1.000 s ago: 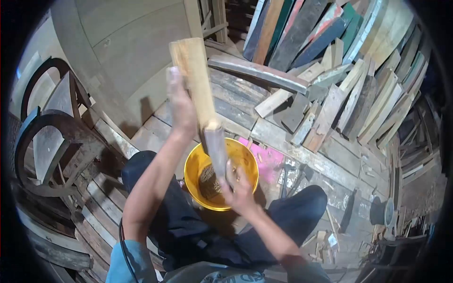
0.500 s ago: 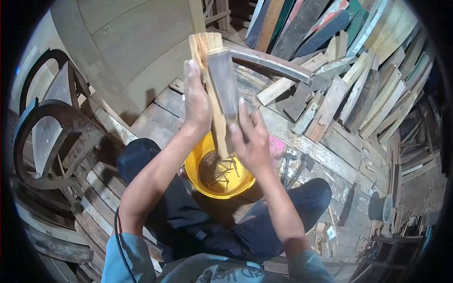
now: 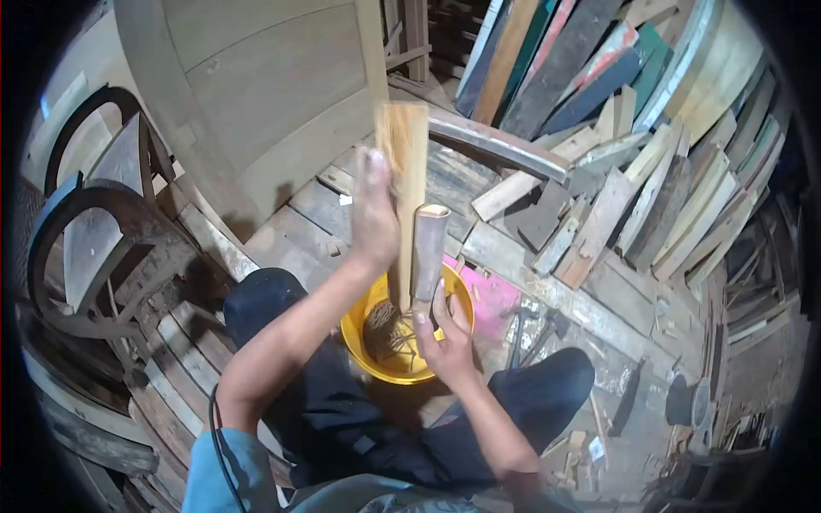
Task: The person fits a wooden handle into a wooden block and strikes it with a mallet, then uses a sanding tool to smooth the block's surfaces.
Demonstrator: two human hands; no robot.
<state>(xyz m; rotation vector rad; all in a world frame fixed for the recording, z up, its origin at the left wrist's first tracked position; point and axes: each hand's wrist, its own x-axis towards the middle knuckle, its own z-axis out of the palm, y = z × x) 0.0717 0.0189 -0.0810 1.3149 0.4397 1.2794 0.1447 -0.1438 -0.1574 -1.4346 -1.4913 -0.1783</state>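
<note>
My left hand (image 3: 374, 214) is closed along the left side of an upright length of light wood (image 3: 414, 162). The wood's lower end reaches into the mouth of a yellow bucket (image 3: 455, 355), which has many thin brown nails (image 3: 386, 329) in it. In my right hand (image 3: 449, 338) is a sanding block (image 3: 430, 252), a piece of wood with grey sandpaper around it. The block lies against or close beside the wood's right side, low down near the bucket's rim. My left fingers are slightly blurred, and the wood's hidden side cannot be seen.
A pink sheet (image 3: 487, 303) lies right of the bucket, near a hammer (image 3: 543, 333). Stacked wood offcuts (image 3: 599, 222) line the right, and dark curved chair frames (image 3: 94, 222) stand left. A wooden panel (image 3: 274, 85) leans behind; my crossed legs (image 3: 359, 427) surround the bucket.
The sanding block has slid down along the wood with my right hand, from near the top to the lower part. The view has shifted slightly, and my left hand still holds the wood.
</note>
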